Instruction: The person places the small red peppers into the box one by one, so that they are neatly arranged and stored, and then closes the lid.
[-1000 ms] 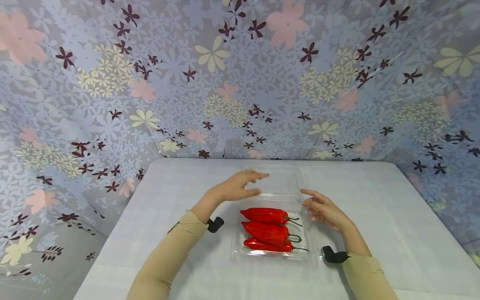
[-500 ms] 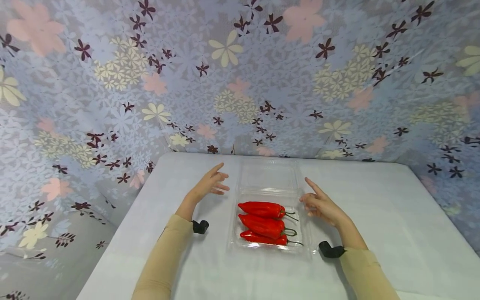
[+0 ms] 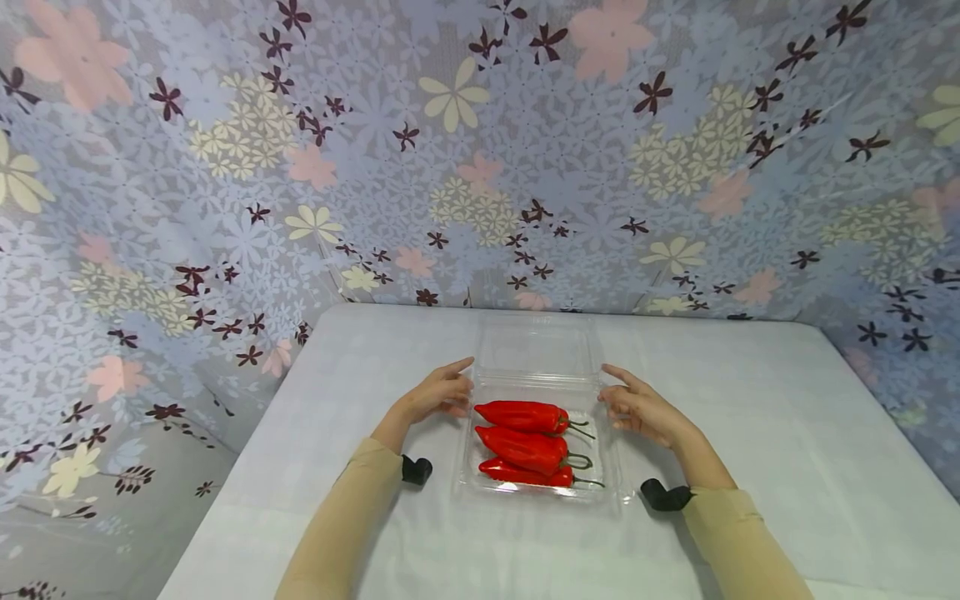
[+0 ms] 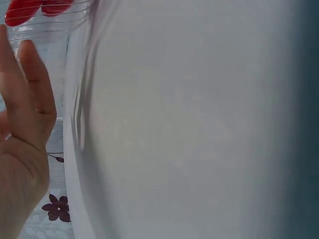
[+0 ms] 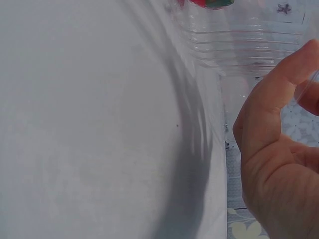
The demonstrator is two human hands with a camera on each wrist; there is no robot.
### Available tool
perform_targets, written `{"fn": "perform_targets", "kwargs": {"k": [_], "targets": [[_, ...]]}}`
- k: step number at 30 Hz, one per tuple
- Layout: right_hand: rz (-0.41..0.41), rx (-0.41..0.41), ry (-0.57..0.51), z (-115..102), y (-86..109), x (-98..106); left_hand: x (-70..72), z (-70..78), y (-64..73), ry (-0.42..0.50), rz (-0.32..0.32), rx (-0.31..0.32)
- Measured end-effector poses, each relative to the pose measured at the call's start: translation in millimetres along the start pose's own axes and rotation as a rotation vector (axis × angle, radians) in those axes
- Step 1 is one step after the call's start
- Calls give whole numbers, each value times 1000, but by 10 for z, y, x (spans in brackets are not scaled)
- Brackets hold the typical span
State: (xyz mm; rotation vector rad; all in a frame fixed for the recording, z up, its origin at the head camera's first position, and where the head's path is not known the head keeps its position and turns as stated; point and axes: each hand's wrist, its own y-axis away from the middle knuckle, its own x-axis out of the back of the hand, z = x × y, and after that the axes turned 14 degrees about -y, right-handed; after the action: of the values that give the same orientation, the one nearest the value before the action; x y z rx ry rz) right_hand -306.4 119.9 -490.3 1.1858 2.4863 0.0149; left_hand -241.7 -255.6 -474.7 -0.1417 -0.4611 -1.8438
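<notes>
Three red peppers [image 3: 522, 448] with green stems lie side by side in the base of a clear plastic clamshell container [image 3: 467, 487]. Its transparent lid [image 3: 536, 348] is folded back flat on the far side. At the left edge, near the hinge, is my left hand [image 3: 437, 392], fingers mostly straight, fingertips at or close to the plastic. Opposite it, my right hand [image 3: 641, 410] has its index finger extended and the others loosely bent by the right edge. In the right wrist view a thin clear edge passes by the fingers [image 5: 271, 94]; contact is hard to tell.
The container stands on a table with a white cloth [image 3: 720, 375]. A flower-patterned fabric [image 3: 375, 167] hangs behind and at the sides. Black wrist cameras [image 3: 666, 495] sit at both sleeves.
My left hand has pulled back from over the lid to the left, then come in to the container's left edge. The right hand has barely moved. The head view has shifted slightly.
</notes>
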Motion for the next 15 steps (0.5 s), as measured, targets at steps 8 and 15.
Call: {"fn": "perform_targets", "kwargs": {"k": [8,15], "targets": [[24,11,-27,10,24,-22,8,-25,-31,26,12,-73],[20,69,-46,-1,19,-30,29,-61,4,68,55,-114]]}}
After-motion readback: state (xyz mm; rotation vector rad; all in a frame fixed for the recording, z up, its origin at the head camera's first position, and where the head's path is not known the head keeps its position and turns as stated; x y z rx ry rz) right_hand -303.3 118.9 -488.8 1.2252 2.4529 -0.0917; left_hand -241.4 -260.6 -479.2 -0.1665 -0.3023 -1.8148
